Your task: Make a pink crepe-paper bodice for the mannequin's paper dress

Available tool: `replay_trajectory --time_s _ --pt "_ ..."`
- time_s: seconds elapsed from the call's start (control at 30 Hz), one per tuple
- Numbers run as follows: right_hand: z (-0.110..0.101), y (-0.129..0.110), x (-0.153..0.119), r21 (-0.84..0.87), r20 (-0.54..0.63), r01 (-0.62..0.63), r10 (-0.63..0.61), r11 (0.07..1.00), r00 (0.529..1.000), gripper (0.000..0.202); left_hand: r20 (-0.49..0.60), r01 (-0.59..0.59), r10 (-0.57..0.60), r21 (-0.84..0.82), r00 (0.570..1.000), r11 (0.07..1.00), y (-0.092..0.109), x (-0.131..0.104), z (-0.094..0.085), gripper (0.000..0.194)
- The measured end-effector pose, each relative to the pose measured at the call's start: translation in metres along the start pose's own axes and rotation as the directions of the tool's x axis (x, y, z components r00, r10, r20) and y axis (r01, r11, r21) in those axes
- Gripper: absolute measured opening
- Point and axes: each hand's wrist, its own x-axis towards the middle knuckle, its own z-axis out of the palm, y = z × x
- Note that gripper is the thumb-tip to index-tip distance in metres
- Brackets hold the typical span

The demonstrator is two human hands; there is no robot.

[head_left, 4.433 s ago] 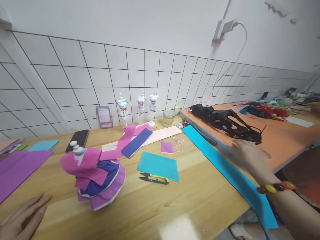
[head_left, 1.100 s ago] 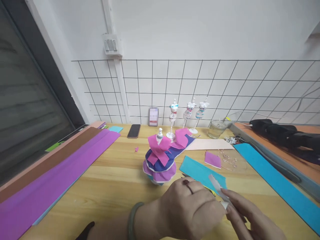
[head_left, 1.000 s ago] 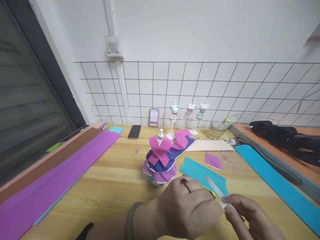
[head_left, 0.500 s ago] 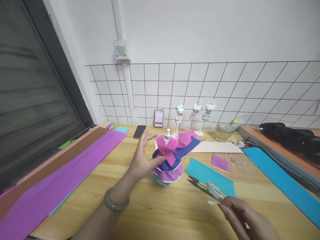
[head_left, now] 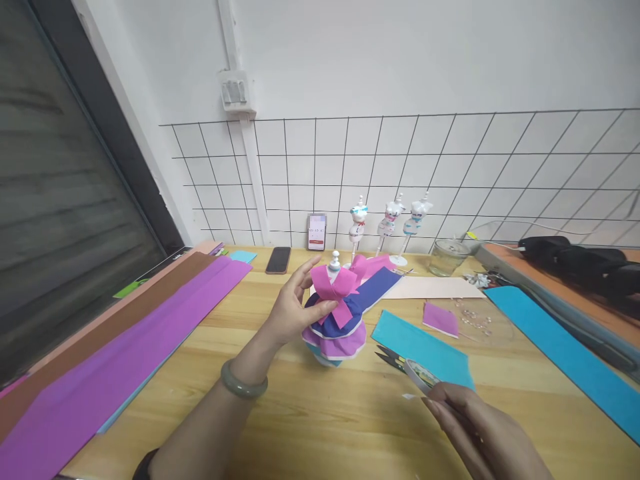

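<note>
Now the left hand (head_left: 290,313) is round the side of the dressed mannequin (head_left: 336,323), thumb pressed on its pink front, while the right hand (head_left: 475,427) pinches a white tape roll (head_left: 420,375), a pale tag of tape poking out. The mannequin stands upright at mid-table, and what an outfit: hot-pink bands crossing at the chest, navy tier, lilac tier edged in white, teal peeping out below. Across the wooden table (head_left: 300,427), thread snips (head_left: 389,357) lie by a turquoise piece (head_left: 425,347), then a small purple square (head_left: 441,320); a navy strip (head_left: 381,288) slants behind the mannequin. Long purple sheets (head_left: 135,347) run down the left side. At the back, three white mannequins (head_left: 358,223) and a propped phone (head_left: 317,231), all before a white wall (head_left: 425,53), with a dark slatted panel (head_left: 55,167) far left.
</note>
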Motion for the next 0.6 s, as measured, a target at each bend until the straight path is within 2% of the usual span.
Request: replay_trajectory --time_s 0.2,0.47,0.6 --pt "0.001 0.003 0.003 -0.008 0.010 0.053 -0.052 0.999 0.999 0.010 -0.029 -0.010 0.011 0.053 1.000 0.999 -0.003 -0.002 0.003 0.063" --pt "0.000 -0.007 0.022 -0.050 -0.065 0.064 -0.067 0.997 0.996 0.008 -0.029 -0.023 0.024 0.036 0.999 0.999 -0.007 -0.003 0.006 0.063" --pt "-0.002 -0.013 0.036 -0.034 -0.044 0.072 -0.073 0.997 0.996 0.009 -0.029 -0.026 0.027 0.018 0.999 0.999 -0.005 -0.004 0.008 0.062"
